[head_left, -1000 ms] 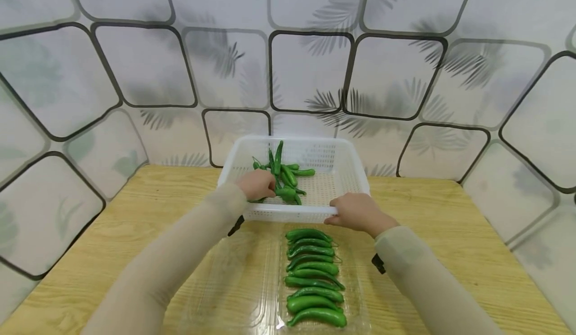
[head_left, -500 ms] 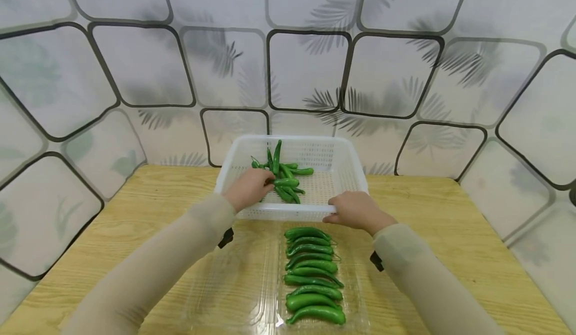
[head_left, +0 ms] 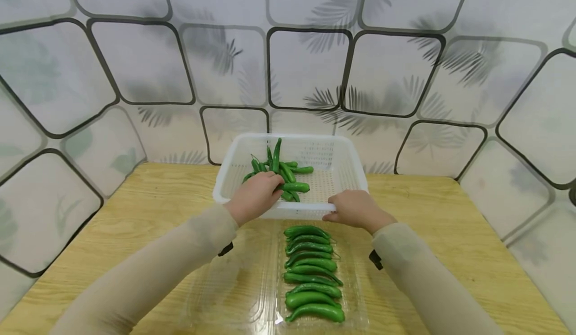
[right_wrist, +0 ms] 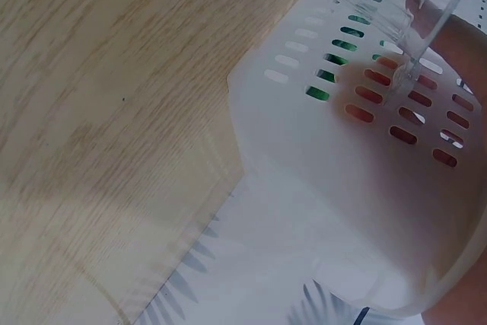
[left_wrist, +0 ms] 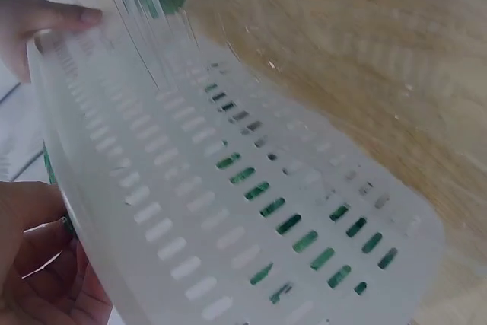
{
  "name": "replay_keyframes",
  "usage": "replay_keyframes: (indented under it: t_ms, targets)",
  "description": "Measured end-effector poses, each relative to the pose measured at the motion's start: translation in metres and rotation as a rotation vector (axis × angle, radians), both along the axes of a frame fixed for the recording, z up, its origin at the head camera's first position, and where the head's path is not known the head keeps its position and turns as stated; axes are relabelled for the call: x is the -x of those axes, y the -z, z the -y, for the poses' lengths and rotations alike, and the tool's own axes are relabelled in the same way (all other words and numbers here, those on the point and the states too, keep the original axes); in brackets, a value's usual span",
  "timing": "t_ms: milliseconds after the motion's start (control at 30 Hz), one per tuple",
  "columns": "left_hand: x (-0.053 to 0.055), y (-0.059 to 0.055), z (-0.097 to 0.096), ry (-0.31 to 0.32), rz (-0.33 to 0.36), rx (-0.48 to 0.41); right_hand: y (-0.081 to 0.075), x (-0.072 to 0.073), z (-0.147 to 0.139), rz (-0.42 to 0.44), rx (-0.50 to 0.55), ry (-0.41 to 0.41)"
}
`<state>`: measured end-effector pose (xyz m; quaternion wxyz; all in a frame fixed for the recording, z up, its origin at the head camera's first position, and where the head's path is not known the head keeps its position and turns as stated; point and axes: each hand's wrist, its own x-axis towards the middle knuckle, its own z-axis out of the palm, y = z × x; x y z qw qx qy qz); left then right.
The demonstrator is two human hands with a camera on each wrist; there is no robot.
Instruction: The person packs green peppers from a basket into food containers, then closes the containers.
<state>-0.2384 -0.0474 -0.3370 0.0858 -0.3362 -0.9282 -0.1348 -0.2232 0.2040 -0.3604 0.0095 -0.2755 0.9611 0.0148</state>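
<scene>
Broadly, a pale yellow wood-grain bench carries everything, and behind and around it rises a whitish wall covering printed with dark rounded outlines and grey leaf sprays. Near the back of the bench sits a white slotted plastic basket, holding a loose heap of slim green peppers toward its left side, 1 of them pointing up against the back wall. Just in front lies a clear plastic tray with 2 halves; its right half bears a column of glossy, slightly curved green peppers, each set crosswise. The left hand reaches over the basket's near rim, its fingers curled on a smooth, bright green, blunt-ended pepper, whose other end they hide; that pepper is over the heap, close to the rim. The right hand grips the same rim near its right corner, thumb inside. Compared with 0.5 s ago, the left hand and its pepper have shifted right and nearer the rim, while the right hand's hold and the column look unchanged.
</scene>
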Motion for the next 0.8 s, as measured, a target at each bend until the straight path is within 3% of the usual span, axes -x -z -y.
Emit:
replay_keyframes:
  t_ms: [267, 367, 567, 800]
  targets:
    - [-0.021, 0.004, -0.007, 0.179, -0.141, -0.030, -0.001, 0.001, 0.000, 0.008, -0.010, 0.013]
    - [-0.029, 0.005, -0.011, 0.224, -0.151, -0.011, -0.001, 0.002, 0.000, 0.009, -0.007, 0.019]
    - [-0.042, 0.012, -0.020, 0.254, -0.110, 0.081, 0.000, 0.003, 0.001, -0.015, -0.032, 0.001]
    - [-0.048, 0.024, -0.033, 0.228, -0.096, 0.248, 0.001, 0.003, -0.001, -0.025, -0.007, -0.010]
